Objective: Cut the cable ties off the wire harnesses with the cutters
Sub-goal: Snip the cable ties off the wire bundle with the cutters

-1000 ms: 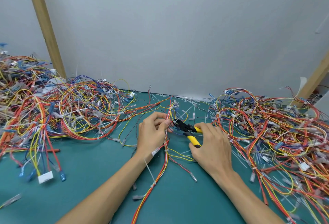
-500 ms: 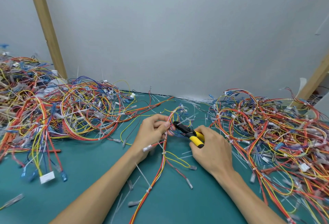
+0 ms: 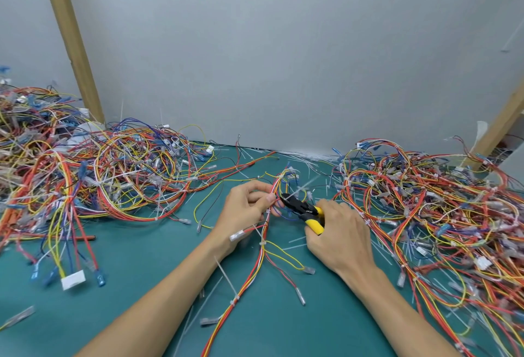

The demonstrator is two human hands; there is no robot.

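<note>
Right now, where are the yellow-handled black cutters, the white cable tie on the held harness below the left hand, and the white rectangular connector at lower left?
Yellow-handled black cutters (image 3: 304,209): head view, on the pivot.
White cable tie (image 3: 262,242): head view, on its head, around the wires.
White rectangular connector (image 3: 73,279): head view, on the housing's face.

Grey wall (image 3: 283,59), teal tabletop (image 3: 136,266)

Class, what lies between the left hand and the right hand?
In the head view, the cutters and the harness wires lie between the left hand and right hand.
</note>
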